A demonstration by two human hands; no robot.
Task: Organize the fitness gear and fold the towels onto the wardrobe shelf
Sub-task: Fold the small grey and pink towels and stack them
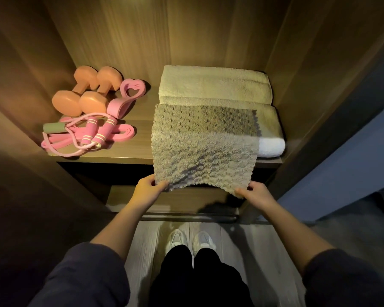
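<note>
Left grip: our left grip (149, 191) has its fingers and thumb curled onto the near left corner of the grey towel (205, 147), pinching the cloth.
Right grip: our right grip (256, 194) pinches the near right corner of the same towel, thumb on top.
Grey towel: we see it spread flat between the two hands. Its far part lies over the stacked towels and its near part hangs out past the front edge of the wardrobe shelf (124, 151).
Folded towels: two beige towels (215, 85) lie folded on the right side of the shelf, one behind the other. A white towel (272, 147) shows at the front right, partly under the grey one.
Dumbbells: we see two orange dumbbells (80, 91) lying side by side at the back left of the shelf.
Heart-shaped puller: a pink band with heart-shaped ends (132, 90) lies just right of the dumbbells.
Jump rope: a pink jump rope (91, 136) lies coiled at the front left, its two striped handles close together.
Flat band: a pink flat band (122, 132) lies under and beside the rope handles.
Below: a lower shelf (186, 200) sits under the hands, and our pale shoes (177, 238) stand on the wooden floor (142, 251).
</note>
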